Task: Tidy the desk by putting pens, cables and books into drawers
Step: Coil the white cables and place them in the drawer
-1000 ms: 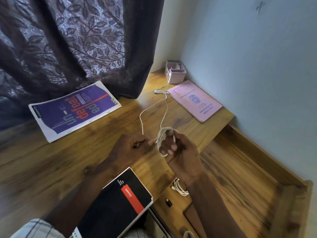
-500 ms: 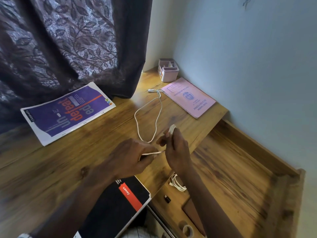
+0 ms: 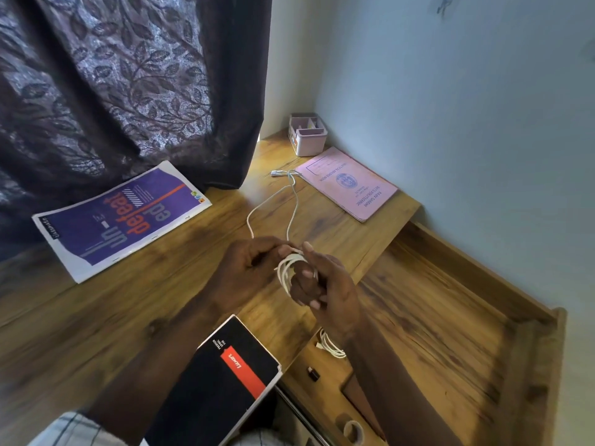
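Note:
A white cable point(image 3: 291, 207) trails across the wooden desk point(image 3: 96, 317), its plug end lying by the pink book point(image 3: 349, 183). My right hand point(image 3: 325, 284) has several loops of that cable wound around its fingers. My left hand point(image 3: 248, 272) pinches the cable's free length right beside the loops. A purple book point(image 3: 122, 217) lies at the left near the curtain. A black notebook point(image 3: 222, 381) with a red label hangs over the desk's front edge. Below my right forearm, a second coiled white cable point(image 3: 331, 347) lies in the open drawer point(image 3: 434, 317).
A pink pen organiser point(image 3: 307, 135) stands in the far corner against the pale wall. A dark patterned curtain point(image 3: 128, 91) hangs over the desk's back left. The drawer also holds a small black adapter point(image 3: 313, 374) and a tape roll point(image 3: 353, 430).
My hands came back together and more loops now sit on my right fingers. The slack loop on the desk has grown shorter.

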